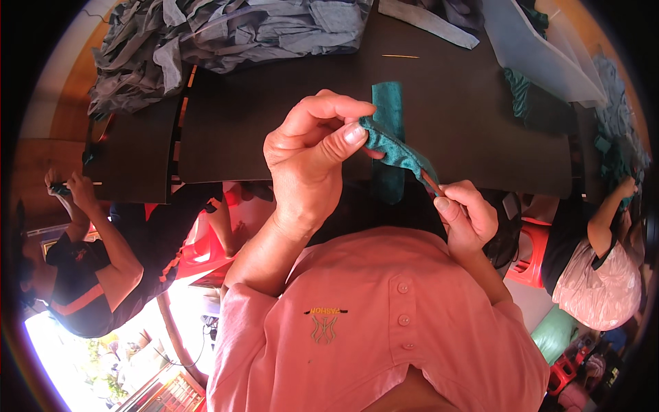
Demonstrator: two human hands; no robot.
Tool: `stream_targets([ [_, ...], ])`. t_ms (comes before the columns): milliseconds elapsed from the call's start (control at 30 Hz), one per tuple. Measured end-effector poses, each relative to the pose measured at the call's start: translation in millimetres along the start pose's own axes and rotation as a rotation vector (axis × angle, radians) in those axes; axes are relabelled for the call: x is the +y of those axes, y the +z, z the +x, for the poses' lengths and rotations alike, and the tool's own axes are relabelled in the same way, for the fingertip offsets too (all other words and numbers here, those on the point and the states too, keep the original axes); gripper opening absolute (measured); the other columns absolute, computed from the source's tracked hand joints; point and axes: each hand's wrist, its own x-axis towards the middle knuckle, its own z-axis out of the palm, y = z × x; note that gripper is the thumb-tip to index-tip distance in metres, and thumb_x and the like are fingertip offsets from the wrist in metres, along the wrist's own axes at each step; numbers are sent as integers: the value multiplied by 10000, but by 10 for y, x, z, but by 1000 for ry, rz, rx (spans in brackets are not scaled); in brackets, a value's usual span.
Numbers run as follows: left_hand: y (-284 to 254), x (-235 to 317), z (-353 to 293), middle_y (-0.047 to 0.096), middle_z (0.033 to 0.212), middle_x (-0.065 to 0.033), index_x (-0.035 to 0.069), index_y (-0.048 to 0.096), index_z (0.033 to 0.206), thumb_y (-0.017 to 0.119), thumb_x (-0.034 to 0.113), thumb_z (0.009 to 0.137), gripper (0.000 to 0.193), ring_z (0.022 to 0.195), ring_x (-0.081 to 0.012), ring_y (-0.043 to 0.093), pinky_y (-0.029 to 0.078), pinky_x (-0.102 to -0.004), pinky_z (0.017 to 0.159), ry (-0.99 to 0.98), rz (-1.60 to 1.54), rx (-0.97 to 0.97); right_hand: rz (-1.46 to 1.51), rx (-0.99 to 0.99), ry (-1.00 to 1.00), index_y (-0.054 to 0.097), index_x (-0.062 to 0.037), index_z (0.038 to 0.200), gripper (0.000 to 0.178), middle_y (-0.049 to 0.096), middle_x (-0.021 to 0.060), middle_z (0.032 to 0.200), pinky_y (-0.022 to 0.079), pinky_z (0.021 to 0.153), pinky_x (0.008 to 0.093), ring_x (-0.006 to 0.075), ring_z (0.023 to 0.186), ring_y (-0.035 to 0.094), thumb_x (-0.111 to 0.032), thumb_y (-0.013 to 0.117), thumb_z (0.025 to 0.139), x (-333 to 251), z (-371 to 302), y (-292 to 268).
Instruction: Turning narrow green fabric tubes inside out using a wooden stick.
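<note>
My left hand (309, 158) pinches one end of a small teal fabric piece (399, 154) between thumb and fingers, above the table's near edge. A thin brown stick (430, 181) meets the other end of this fabric; how far it reaches inside is hidden. The stick's lower end is gripped by the thumb and fingers of my right hand (470, 218). Behind the held piece, a longer teal fabric strip (388, 103) lies on the dark table (274, 89) and hangs over its near edge.
A large heap of grey fabric pieces (240, 34) covers the far left. At the far right are a pale plastic bin (549, 51) and teal cloth (518, 90). A thin yellow stick (400, 55) lies farther back. Co-workers sit at left (103, 268) and right (590, 275).
</note>
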Motion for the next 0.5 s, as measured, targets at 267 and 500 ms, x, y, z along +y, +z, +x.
stream_targets([
  [267,38,5,-30,631,962,-101,-35,657,1051,642,-58,902,152,794,-158,633,595,-300,654,20,-116,-8,100,-46,13,639,56,923,154,683,127,813,446,585,245,142,652,584,45,746,813,30,-7,-52],
  [500,121,11,-58,613,928,-84,-34,661,1052,627,-66,908,151,784,-148,624,581,-280,628,-53,-157,13,276,-92,170,633,54,902,123,609,57,727,366,544,226,92,615,501,55,729,825,30,-63,23],
])
